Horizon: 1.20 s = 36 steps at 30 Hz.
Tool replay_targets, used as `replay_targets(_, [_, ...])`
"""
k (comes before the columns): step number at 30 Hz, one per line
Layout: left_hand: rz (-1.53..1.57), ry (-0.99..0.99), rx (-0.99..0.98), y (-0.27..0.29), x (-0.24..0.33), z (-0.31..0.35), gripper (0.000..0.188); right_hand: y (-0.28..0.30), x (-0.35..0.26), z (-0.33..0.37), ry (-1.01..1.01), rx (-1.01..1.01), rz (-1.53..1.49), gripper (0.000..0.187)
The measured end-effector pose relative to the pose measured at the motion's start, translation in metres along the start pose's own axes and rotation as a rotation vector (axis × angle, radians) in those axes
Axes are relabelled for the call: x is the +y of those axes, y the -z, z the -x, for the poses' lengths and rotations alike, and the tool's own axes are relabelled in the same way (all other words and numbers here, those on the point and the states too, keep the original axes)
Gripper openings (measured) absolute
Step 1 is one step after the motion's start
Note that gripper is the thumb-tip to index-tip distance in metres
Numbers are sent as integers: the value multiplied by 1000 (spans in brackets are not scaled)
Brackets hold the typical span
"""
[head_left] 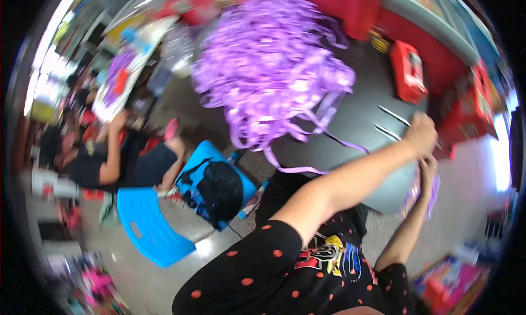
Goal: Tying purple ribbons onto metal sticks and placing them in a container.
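A big tangled heap of shiny purple ribbon [268,68] covers the far left of the dark round table [361,150]. One loose strand trails from it toward my left forearm, which crosses the table. My left hand [421,135] is closed at the table's right side; what it grips is hidden. Two slim silver prongs [388,132] point leftward beside its fingers; I cannot tell whether they join. Just below, my right hand [428,168] is up against it with fingers curled, their contents unclear. More purple ribbon [433,197] hangs beside my right forearm, past the table edge.
A red packet [407,72] and a red cylinder [362,13] stand along the table's back. To the right is a red box [467,109]. A blue chair [213,178] with a black bag and another blue stool [150,224] are at left. Another person [120,161] sits beyond, near a white table.
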<state>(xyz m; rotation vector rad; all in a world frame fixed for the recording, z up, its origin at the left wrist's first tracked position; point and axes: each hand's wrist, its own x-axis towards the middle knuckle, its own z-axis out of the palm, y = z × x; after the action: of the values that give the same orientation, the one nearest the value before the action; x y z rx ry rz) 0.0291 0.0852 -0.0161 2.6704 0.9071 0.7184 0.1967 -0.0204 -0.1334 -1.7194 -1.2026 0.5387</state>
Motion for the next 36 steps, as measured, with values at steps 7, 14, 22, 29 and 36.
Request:
replay_targets(7, [42,-105,114,32,-15,5,19,-33,-17,29,-89,-233,398,30])
replay_targets(14, [270,-106,202,24,-8,7,17,-52,66,84,-362,-142,65,21])
replay_targets(22, [233,-110,125,30,-10,5,21,-77,83,133,-436,-3,-162,17])
replay_targets(29, [262,-137,139,26,-11,4,23,-91,71,160,-272,176,-219,9])
replay_targets(36, [286,-91,111,27,-15,7,17,-93,28,206,-215,90,-127,17])
